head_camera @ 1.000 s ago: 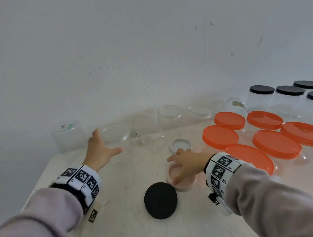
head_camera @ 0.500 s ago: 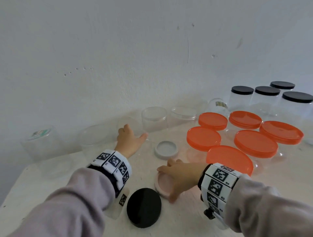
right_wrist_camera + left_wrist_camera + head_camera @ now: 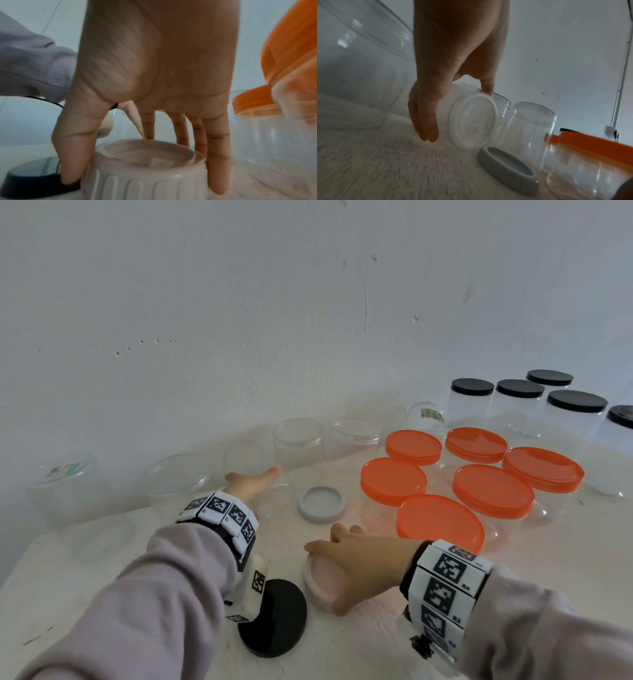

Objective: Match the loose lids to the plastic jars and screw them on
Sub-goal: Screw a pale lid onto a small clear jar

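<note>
Pairing step: the right hand (image 3: 363,559) grips the pink lid (image 3: 145,171) on the tabletop (image 3: 171,542), fingers around its rim; the left hand (image 3: 453,67) grips a tipped clear jar (image 3: 473,121). Next, I judge, lid meets jar mouth.

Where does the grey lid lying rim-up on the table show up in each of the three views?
Head: grey lid at centre, between the left hand and the orange-lidded jars.
Left wrist: lower right of centre, beside the small clear jar the hand grips.
Right wrist: not in it.
Shared landmark: the orange lids.
</note>
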A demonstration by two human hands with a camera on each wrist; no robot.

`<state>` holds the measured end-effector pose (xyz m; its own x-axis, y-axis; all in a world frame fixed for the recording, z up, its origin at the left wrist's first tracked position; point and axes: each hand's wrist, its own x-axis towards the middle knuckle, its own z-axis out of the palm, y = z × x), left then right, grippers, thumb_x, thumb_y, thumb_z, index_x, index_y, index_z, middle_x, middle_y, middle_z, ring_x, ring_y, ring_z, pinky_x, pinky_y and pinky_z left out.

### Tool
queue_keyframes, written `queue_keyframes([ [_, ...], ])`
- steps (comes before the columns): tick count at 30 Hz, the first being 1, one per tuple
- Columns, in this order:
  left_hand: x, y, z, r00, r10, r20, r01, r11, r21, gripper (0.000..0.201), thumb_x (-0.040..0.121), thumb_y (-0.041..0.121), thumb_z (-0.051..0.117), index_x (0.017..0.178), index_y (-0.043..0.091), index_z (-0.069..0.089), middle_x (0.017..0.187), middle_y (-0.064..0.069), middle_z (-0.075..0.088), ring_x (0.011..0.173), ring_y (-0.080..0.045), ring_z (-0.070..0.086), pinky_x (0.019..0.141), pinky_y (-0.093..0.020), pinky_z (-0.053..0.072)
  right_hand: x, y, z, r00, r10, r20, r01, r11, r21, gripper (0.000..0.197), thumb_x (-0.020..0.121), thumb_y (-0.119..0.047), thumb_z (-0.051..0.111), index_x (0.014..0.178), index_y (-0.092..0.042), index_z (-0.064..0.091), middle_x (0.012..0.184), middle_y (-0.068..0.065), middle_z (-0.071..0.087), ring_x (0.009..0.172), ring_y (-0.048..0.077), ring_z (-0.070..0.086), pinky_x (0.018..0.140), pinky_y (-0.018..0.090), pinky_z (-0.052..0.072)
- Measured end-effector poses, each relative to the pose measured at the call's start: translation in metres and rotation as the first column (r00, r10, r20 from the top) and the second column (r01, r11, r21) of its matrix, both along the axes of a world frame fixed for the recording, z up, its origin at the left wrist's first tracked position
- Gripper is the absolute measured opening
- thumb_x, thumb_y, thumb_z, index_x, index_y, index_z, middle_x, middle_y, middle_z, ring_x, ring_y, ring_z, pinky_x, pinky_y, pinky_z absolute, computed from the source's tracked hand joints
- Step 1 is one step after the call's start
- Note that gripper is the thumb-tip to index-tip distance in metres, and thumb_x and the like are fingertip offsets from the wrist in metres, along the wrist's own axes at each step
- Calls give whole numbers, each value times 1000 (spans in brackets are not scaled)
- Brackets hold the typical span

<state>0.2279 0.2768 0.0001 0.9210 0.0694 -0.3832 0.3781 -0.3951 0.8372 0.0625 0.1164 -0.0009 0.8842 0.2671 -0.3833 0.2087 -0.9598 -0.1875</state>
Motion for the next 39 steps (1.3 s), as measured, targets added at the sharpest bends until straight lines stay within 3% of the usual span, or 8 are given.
queue_keyframes([
  [2, -6, 6, 2, 999, -22, -47, 16, 993, -115, 100, 70, 56, 77, 147, 13, 30, 145, -15, 36, 97, -30, 51, 94, -48, 51, -3, -2, 5, 1000, 5, -3, -5, 1000, 22, 90, 77, -44, 70, 146, -49, 12, 137, 4, 29, 121, 25, 33, 87, 38, 43],
  [8, -45, 32, 25, 978, -158, -139, 116, 955, -273, 71, 49, 38, 88, 107, 17, 54, 109, -20, 52, 102, -34, 58, 67, -43, 58, -13, -6, 18, 1000, -22, 12, 21, 995, 102, 80, 78, -38, 69, 138, -58, 21, 126, 0, 26, 105, 20, 33, 93, 40, 46],
  [16, -100, 71, 37, 940, -310, -139, 262, 922, -285, 84, 42, 17, 95, 118, 10, 61, 128, -14, 50, 114, -32, 56, 77, -43, 56, -16, -5, 27, 998, -46, 33, 41, 987, 156, 81, 75, -40, 75, 137, -53, 25, 131, -2, 27, 106, 20, 44, 88, 31, 43],
  [19, -112, 87, 30, 941, -331, -76, 309, 926, -215, 97, 40, 13, 95, 127, 15, 52, 130, -7, 55, 116, -26, 53, 76, -35, 54, -16, -3, 31, 997, -54, 63, 44, 986, 163, 82, 74, -40, 77, 136, -53, 25, 129, -3, 29, 107, 20, 44, 86, 30, 43],
  [22, -122, 102, 21, 955, -294, 33, 296, 946, -131, 101, 52, 8, 89, 137, 20, 35, 123, -2, 54, 113, -18, 52, 103, -40, 41, -17, -1, 35, 993, -59, 101, 42, 986, 162, 81, 74, -40, 76, 136, -52, 25, 129, -3, 29, 106, 20, 43, 93, 37, 45],
  [26, -136, 119, 10, 949, -291, 118, 290, 957, 24, 119, 58, 9, 91, 148, 28, 15, 137, 1, 38, 125, -20, 41, 102, -36, 34, -16, 4, 42, 986, -69, 153, 41, 983, 179, 81, 74, -38, 77, 137, -50, 27, 126, -3, 29, 104, 21, 42, 92, 36, 46],
  [35, -153, 133, 0, 919, -333, 212, 328, 943, 58, 101, 61, 6, 89, 131, 39, 23, 147, 4, 31, 120, -14, 36, 92, -31, 37, -8, 11, 54, 970, -83, 230, 27, 971, 239, 80, 74, -38, 77, 137, -48, 29, 119, -2, 33, 101, 21, 43, 85, 32, 46],
  [39, -155, 138, -2, 925, -321, 205, 312, 947, 76, 107, 63, 9, 88, 140, 33, 18, 152, 2, 26, 125, -14, 33, 99, -35, 37, -4, 15, 56, 966, -82, 243, 19, 968, 250, 80, 74, -39, 77, 137, -47, 29, 119, -2, 32, 104, 22, 43, 82, 30, 43],
])
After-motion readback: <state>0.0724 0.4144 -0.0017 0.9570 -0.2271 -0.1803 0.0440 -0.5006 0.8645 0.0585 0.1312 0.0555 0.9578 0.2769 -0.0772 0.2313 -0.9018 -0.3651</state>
